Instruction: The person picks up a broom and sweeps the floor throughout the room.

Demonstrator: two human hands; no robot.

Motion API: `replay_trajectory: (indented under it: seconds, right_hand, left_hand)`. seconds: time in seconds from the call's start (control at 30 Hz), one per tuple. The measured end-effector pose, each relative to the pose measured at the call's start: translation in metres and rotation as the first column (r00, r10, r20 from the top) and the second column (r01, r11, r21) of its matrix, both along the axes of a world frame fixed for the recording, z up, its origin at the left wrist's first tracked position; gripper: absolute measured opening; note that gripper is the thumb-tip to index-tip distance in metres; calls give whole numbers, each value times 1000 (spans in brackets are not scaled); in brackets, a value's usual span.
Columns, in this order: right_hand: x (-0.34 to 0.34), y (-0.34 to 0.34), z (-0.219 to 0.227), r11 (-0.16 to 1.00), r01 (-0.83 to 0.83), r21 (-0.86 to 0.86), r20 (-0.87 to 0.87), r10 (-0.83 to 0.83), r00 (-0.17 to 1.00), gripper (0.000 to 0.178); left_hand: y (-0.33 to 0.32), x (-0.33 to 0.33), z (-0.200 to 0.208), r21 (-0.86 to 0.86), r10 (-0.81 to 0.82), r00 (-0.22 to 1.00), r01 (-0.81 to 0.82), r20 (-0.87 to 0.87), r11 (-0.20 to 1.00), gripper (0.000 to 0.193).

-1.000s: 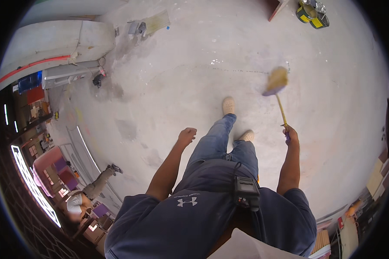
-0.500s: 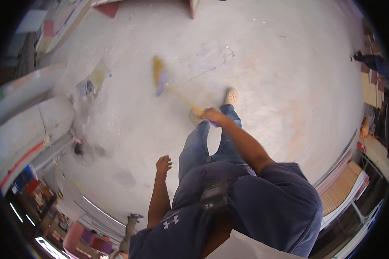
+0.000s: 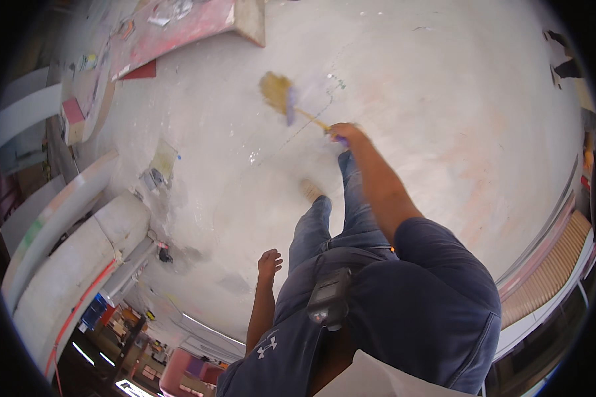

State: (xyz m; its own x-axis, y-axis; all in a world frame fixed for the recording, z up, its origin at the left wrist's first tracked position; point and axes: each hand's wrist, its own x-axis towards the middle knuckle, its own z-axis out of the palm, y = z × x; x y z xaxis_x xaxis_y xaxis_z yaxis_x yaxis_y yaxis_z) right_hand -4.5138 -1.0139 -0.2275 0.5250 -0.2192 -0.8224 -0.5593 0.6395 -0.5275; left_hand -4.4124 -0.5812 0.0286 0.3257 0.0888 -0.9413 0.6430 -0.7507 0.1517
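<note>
R hand (image 3: 345, 132) w/ 1 broom (image 3: 275, 91)

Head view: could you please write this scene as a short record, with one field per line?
Broom: yellowish, blurred; contact with the floor cannot be told
Right hand: closed around the broom's handle
Left hand: nothing visible in it, fingers loosely bent
Clothing: dark shirt, blue jeans
Footwear: one pale shoe visible
Chest: dark device
</note>
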Motion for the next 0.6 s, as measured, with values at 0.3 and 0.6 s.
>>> replay_trajectory:
  seconds: [0.3, 0.6]
  right_hand:
    - [-224, -199, 77, 938, -68, -341, -384, -73, 920, 16]
    - [-229, -241, 146, 752, 557, -351, -178, -638, 749, 14]
  left_hand:
    - [-207, 48, -10, -173, -298, 949, 313, 108, 934, 33]
    - [-270, 83, -15, -140, -396, 914, 404, 83, 904, 36]
